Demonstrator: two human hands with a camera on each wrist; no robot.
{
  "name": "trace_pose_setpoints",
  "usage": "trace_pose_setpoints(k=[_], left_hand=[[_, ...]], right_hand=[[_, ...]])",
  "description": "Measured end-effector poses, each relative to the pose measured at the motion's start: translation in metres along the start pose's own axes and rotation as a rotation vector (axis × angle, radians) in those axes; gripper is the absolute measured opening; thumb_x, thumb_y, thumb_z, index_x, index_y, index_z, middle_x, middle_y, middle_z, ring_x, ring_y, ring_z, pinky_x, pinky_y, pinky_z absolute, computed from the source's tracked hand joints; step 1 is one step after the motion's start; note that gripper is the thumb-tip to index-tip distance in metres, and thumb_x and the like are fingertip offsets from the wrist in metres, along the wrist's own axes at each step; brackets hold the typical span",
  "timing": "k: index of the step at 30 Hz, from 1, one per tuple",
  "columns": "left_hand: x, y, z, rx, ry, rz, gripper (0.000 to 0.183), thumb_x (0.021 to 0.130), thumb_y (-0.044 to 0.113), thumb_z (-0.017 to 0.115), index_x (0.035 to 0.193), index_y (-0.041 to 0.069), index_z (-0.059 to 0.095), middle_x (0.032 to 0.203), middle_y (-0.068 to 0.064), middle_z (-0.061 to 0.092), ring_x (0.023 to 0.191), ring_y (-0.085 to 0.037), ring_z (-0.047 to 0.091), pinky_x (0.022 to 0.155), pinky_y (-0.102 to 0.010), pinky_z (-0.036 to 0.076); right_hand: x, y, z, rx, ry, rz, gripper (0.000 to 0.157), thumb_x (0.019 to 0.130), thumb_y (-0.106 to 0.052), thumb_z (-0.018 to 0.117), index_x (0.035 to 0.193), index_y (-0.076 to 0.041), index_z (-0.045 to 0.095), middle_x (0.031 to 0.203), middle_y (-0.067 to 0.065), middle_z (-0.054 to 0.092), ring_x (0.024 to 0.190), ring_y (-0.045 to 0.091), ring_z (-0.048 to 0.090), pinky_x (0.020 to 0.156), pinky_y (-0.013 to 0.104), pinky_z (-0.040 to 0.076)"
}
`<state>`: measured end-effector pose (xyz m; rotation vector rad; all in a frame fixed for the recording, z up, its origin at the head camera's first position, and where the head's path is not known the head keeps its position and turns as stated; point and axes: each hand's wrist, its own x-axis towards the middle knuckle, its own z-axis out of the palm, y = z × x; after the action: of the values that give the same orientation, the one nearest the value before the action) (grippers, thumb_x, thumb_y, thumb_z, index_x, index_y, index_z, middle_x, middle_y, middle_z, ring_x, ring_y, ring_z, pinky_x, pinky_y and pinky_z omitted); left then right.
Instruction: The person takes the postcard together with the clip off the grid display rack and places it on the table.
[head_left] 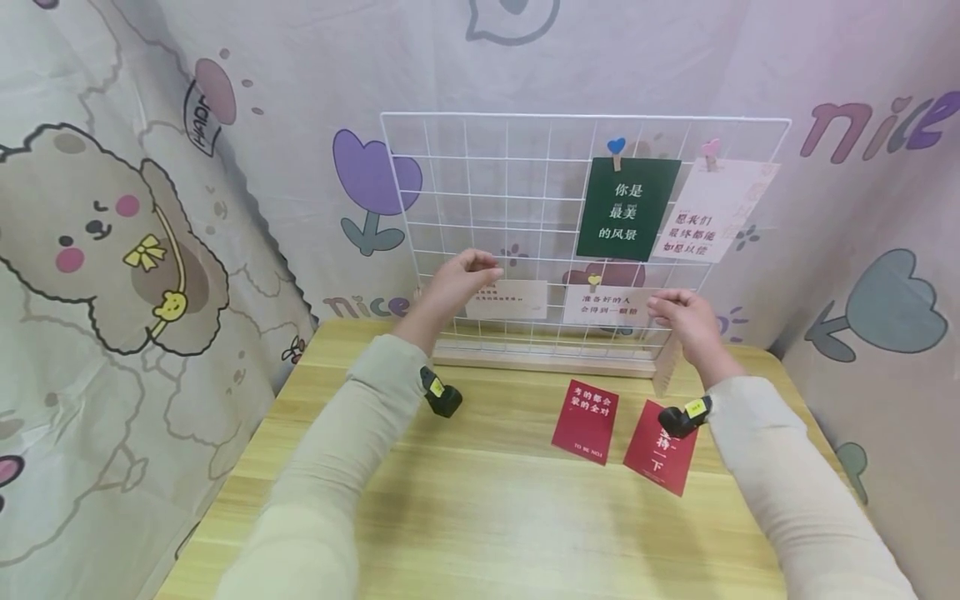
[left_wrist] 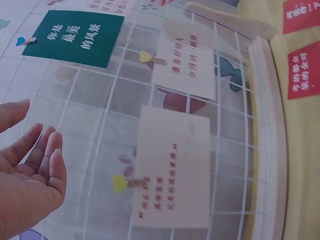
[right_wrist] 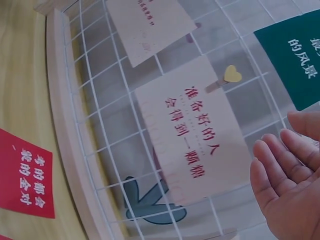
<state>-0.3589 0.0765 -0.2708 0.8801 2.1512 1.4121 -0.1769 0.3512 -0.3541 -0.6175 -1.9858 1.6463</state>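
A white wire grid panel (head_left: 585,117) stands in a wooden base, with cards clipped to it. My left hand (head_left: 457,287) hovers at the lower left white card (head_left: 525,302), holding nothing, its fingers loosely bent. That card hangs from a yellow heart clip (left_wrist: 120,183) in the left wrist view. My right hand (head_left: 690,321) is by the right end of the other lower white card (head_left: 607,310), also with nothing in its loosely curled fingers. A second yellow heart clip (right_wrist: 232,74) holds this card. Higher up hang a green card (head_left: 628,208) and a white card (head_left: 708,208).
Two red cards lie on the wooden table (head_left: 480,517) in front of the grid: one (head_left: 585,425) near the middle, the other (head_left: 656,458) partly behind the right wrist camera (head_left: 678,419). A patterned curtain (head_left: 300,67) hangs behind and at the sides.
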Motion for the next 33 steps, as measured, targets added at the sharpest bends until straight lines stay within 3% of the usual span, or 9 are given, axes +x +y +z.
trace_pose_setpoints(k=[2,11,14,18,23,27,33], left_hand=[[0.003,0.006,0.002,-0.019,-0.004,0.017,0.032,0.083,0.025,0.057,0.112,0.01,0.051,0.103,-0.001,0.054,0.096,-0.018,0.049,0.084,-0.032,0.039],[0.017,0.026,0.013,-0.039,-0.001,0.061,0.03,0.083,0.024,0.057,0.109,0.012,0.052,0.099,-0.003,0.056,0.09,-0.014,0.049,0.074,-0.03,0.041],[0.022,0.032,0.017,-0.073,0.002,0.083,0.03,0.082,0.021,0.058,0.109,0.01,0.053,0.098,-0.003,0.056,0.088,-0.017,0.05,0.073,-0.028,0.042],[0.027,0.042,0.022,-0.096,-0.002,0.111,0.031,0.083,0.018,0.058,0.111,0.007,0.052,0.1,-0.002,0.055,0.092,-0.02,0.051,0.072,-0.026,0.043],[0.031,0.052,0.027,-0.047,-0.016,0.127,0.031,0.083,0.022,0.058,0.111,0.011,0.052,0.104,0.0,0.054,0.095,-0.017,0.05,0.076,-0.027,0.042],[0.038,0.058,0.032,-0.043,-0.027,0.163,0.03,0.083,0.021,0.058,0.111,0.011,0.052,0.105,0.0,0.054,0.097,-0.013,0.049,0.081,-0.026,0.04],[0.047,0.07,0.039,-0.032,-0.033,0.165,0.031,0.082,0.021,0.059,0.111,0.011,0.052,0.106,0.0,0.054,0.097,-0.012,0.048,0.081,-0.025,0.04]], right_hand=[[0.002,-0.001,-0.002,0.009,-0.008,-0.005,0.02,0.078,-0.024,0.064,0.091,-0.011,0.057,0.082,-0.007,0.056,0.075,0.006,0.056,0.074,0.022,0.046],[-0.007,-0.035,0.004,0.052,0.049,0.002,0.013,0.084,-0.01,0.055,0.093,-0.003,0.05,0.074,-0.011,0.057,0.069,0.002,0.057,0.067,0.014,0.046],[-0.004,-0.039,0.005,0.01,0.064,0.007,0.017,0.085,-0.011,0.054,0.098,0.0,0.05,0.076,-0.011,0.056,0.071,0.001,0.056,0.067,0.013,0.045],[0.0,-0.044,0.007,-0.05,0.085,0.008,0.022,0.085,-0.014,0.053,0.102,0.0,0.05,0.082,-0.009,0.054,0.076,0.004,0.055,0.076,0.02,0.045],[0.002,-0.049,0.008,-0.043,0.097,0.006,0.014,0.085,-0.011,0.052,0.098,-0.004,0.051,0.084,-0.005,0.054,0.077,0.005,0.056,0.084,0.029,0.042],[0.006,-0.048,0.008,-0.045,0.1,0.013,0.025,0.086,-0.013,0.052,0.105,0.002,0.048,0.083,-0.007,0.054,0.076,0.003,0.055,0.084,0.03,0.042],[0.012,-0.048,0.008,-0.113,0.133,0.008,0.036,0.086,-0.019,0.052,0.112,0.005,0.044,0.083,-0.011,0.051,0.081,0.005,0.054,0.076,0.02,0.044]])
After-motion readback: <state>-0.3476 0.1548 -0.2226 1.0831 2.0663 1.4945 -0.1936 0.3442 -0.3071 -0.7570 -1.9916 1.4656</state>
